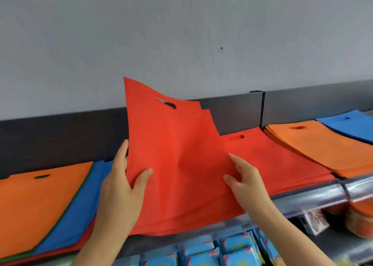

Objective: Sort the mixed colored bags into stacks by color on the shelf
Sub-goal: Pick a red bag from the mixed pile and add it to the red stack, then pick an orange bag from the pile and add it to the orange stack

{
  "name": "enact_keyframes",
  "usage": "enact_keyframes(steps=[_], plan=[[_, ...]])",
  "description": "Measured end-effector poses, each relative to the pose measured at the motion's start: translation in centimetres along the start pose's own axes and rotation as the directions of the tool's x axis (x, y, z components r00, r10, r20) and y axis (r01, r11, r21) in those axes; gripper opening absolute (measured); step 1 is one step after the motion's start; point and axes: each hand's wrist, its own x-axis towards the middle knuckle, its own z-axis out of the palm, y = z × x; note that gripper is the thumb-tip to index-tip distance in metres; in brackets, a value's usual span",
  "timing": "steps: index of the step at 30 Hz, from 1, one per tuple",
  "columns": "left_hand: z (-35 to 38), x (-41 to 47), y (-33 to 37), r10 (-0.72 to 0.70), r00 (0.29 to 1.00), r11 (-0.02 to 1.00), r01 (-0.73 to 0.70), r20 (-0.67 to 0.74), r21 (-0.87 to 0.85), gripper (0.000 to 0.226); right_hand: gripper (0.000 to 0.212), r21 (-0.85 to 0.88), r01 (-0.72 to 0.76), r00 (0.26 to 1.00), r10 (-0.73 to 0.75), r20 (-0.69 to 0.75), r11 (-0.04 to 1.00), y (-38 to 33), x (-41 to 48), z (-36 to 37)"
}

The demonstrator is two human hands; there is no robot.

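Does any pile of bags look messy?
The left pile looks jumbled: an orange bag tops blue, green and red ones, fanned out. The red stack, orange stack and blue stack to the right each show one colour.

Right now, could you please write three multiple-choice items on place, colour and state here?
1. The orange stack at right lies: A) under the shelf B) between red stack and blue stack C) on the floor
2. Top of the mixed pile: A) orange B) green C) blue
3. The held red bags are: A) lying flat B) lifted C) rolled up
B: red left of it, blue right. A: orange lies uppermost. B: left hand and right hand grip them raised.
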Motion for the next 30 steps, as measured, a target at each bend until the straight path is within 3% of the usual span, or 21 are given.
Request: enact_keyframes(steps=[7,12,15,17,20,22,27,30], plan=[[14.4,-0.8,7.9,0.014,0.997,0.999,-0.018,0.079,0.051,0.074,0.066,-0.016,-0.064,0.996,0.063,-0.062,0.998,7.4,4.4,-13.8],[21.0,0.1,10.1,-0.099,0.976,0.989,0.074,0.196,0.131,0.08,0.077,-0.1,-0.091,0.995,0.085,-0.06,0.991,10.3,8.3,-18.7],[23.1,0.7,9.8,-0.228,0.917,0.924,0.097,0.328,0.369,0.087,0.075,-0.261,-0.074,0.997,0.081,0.018,0.963,12.0,10.0,-19.8],[23.8,0.2,9.7,-0.271,0.875,0.84,0.011,0.401,0.542,0.081,0.072,-0.424,-0.02,0.987,0.085,0.136,0.905,13.4,10.5,-19.8],[24.7,-1.7,9.9,-0.15,0.81,0.853,-0.183,0.566,0.488,0.052,0.07,-0.55,0.059,0.957,0.109,0.268,0.833,14.6,10.6,-19.5],[25.0,-2.6,9.9,-0.149,0.759,0.874,-0.199,0.633,0.444,0.044,0.069,-0.572,0.108,0.96,0.065,0.274,0.813,14.6,10.6,-19.5],[25.3,-2.9,9.3,-0.13,0.772,0.874,-0.207,0.622,0.441,0.043,0.059,-0.631,0.14,0.937,0.103,0.333,0.763,14.2,9.9,-19.0],[24.8,-3.2,9.4,-0.102,0.777,0.889,-0.209,0.621,0.407,0.044,0.049,-0.609,0.174,0.943,0.047,0.33,0.773,13.9,9.5,-18.4]])
